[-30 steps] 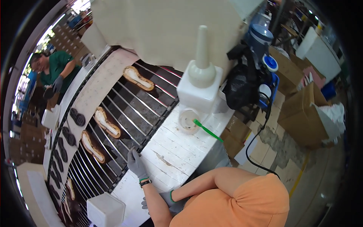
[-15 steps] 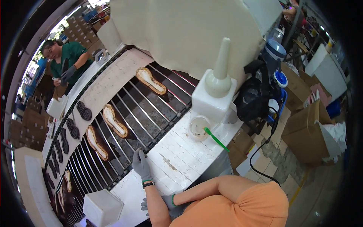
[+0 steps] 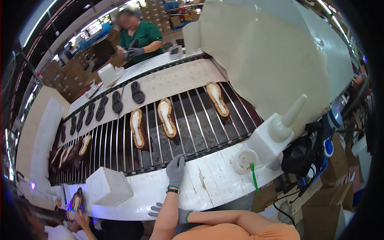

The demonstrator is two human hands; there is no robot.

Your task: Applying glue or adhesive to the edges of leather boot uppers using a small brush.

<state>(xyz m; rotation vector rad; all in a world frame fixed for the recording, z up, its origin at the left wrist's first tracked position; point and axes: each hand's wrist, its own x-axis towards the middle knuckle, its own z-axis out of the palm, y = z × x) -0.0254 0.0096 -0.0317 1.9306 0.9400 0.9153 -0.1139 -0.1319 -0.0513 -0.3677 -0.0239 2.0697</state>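
1. Gloved in gray, our left hand (image 3: 175,173) lies at the far edge of the white desk (image 3: 218,176), beside the rack (image 3: 212,148); its fingers sit close together, and we cannot tell whether they grip anything.
2. Our right hand (image 3: 183,216), also gloved, tucks beneath our left forearm at the desk's near edge, partly hidden, its visible fingers loosely spread and free.
3. Nearest our left hand, a shoe (image 3: 167,118) lies bottom up across the middle of the rack's bars, one more on either side; others cluster at the rack's left end.
4. We see black soles (image 3: 137,92) lined up on a pale sheet (image 3: 176,82) along the rack's far edge.
5. Toward the desk's right end stands a bottle (image 3: 264,136), its nozzle tilted; just beside it, a green brush (image 3: 254,178) leans over a cup's (image 3: 241,161) rim.
6. A box (image 3: 108,186) sits toward the desk's left end.
7. Across the rack, a worker (image 3: 142,40) in green handles a dark piece.
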